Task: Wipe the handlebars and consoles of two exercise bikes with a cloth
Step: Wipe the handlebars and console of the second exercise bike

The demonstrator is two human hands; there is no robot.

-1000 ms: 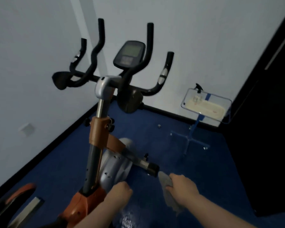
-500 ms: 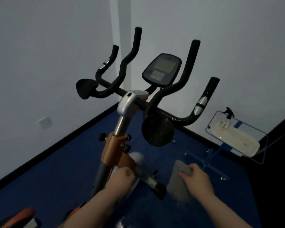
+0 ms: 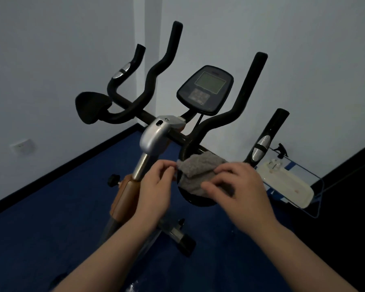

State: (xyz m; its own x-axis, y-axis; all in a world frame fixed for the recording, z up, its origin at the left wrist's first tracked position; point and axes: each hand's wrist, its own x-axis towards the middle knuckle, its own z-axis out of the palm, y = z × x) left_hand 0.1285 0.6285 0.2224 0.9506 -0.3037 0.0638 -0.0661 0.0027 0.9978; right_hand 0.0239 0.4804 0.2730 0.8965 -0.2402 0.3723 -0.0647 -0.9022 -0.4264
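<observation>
Two hands hold a gray cloth (image 3: 195, 175) in mid frame: left hand (image 3: 156, 186) pinches its left edge, right hand (image 3: 238, 186) grips its right side, w/ bike handlebars (image 3: 247, 98) & screen (image 3: 205, 89) just above.

left hand (image 3: 154, 187) — bare, no glove | right hand (image 3: 238, 190) — bare | forearms: uncovered, no sleeves in view

Both my hands on the crumpled grey fabric cloth (image 3: 198, 172), just below the black curved handlebars (image 3: 217, 121) w/ the dark oval console (image 3: 205, 89) above. My left hand (image 3: 154, 186) pinches its left edge; my right hand (image 3: 238, 188) grips the other side, fingers curled over it.
</observation>
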